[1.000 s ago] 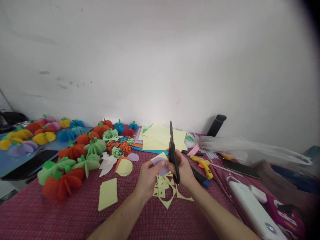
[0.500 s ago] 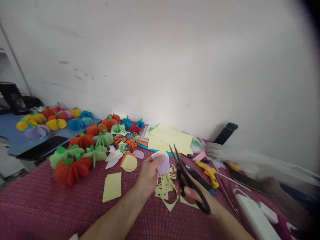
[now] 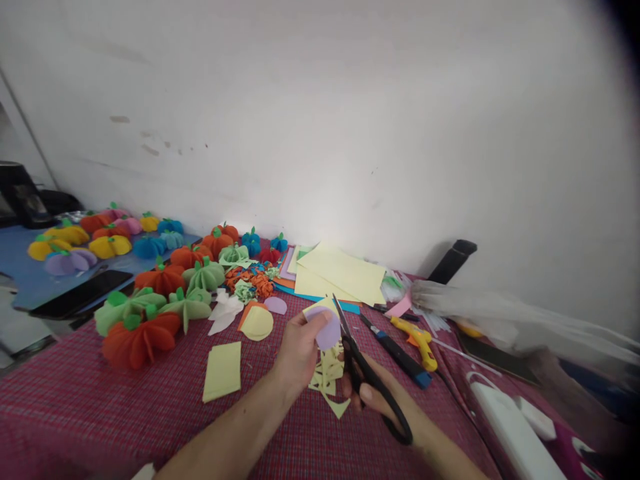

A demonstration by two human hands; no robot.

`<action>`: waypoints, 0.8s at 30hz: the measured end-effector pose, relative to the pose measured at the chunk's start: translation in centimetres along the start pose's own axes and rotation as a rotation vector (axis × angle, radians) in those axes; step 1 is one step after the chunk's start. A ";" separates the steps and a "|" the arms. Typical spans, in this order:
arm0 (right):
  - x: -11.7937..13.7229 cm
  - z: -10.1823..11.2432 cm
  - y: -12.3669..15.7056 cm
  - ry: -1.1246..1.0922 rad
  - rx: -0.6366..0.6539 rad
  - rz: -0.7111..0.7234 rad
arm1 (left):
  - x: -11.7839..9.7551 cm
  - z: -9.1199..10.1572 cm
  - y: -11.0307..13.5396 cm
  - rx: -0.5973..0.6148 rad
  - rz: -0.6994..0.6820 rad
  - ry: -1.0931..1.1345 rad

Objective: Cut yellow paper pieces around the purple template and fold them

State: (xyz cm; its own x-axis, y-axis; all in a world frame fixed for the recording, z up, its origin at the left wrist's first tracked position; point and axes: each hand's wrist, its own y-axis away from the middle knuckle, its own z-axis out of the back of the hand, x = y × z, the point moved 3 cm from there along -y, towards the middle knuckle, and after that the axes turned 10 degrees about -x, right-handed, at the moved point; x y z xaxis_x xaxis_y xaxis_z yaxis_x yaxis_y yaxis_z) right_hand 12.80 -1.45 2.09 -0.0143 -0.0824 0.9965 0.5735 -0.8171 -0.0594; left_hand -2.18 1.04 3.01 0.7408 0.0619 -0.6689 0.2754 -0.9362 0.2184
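My left hand (image 3: 299,347) pinches a purple paper circle (image 3: 329,333) laid over a yellow sheet (image 3: 320,305), whose top corner sticks out behind it. Black-handled scissors (image 3: 357,357) are in my right hand (image 3: 375,393), their blades parted and lying along the right edge of the held paper. Curled yellow offcuts (image 3: 327,373) lie on the cloth beneath both hands. Left of my left hand are a stack of yellow rectangles (image 3: 223,371), a pile of yellow circles (image 3: 259,323) over orange ones, and a purple half-round piece (image 3: 275,305).
Several paper pumpkins (image 3: 143,337) cover the left side, with a phone (image 3: 83,293) nearby. Yellow sheets (image 3: 340,273) lie against the wall. At the right are a blue-ended cutter (image 3: 400,353), a yellow glue gun (image 3: 417,339), a plastic bag (image 3: 475,307) and a white power strip (image 3: 515,427).
The scissors have come left and down, from apart on the right to the edge of the held paper. My left hand has stayed nearly in place, still pinching the papers.
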 end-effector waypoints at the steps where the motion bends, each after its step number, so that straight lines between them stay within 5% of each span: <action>1: -0.1 0.0 0.0 0.005 -0.004 0.001 | 0.0 0.0 0.0 -0.002 -0.002 0.004; 24: -0.9 0.1 -0.3 0.062 -0.074 0.015 | 0.0 -0.1 0.2 0.012 -0.007 0.043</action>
State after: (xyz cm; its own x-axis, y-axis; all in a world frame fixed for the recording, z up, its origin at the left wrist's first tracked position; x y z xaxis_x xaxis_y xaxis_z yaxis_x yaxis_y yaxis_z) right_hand 12.72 -1.02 1.19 -0.0586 -0.1279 0.9901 0.5123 -0.8551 -0.0802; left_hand -2.07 0.83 3.09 0.7647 0.0827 -0.6391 0.2733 -0.9397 0.2054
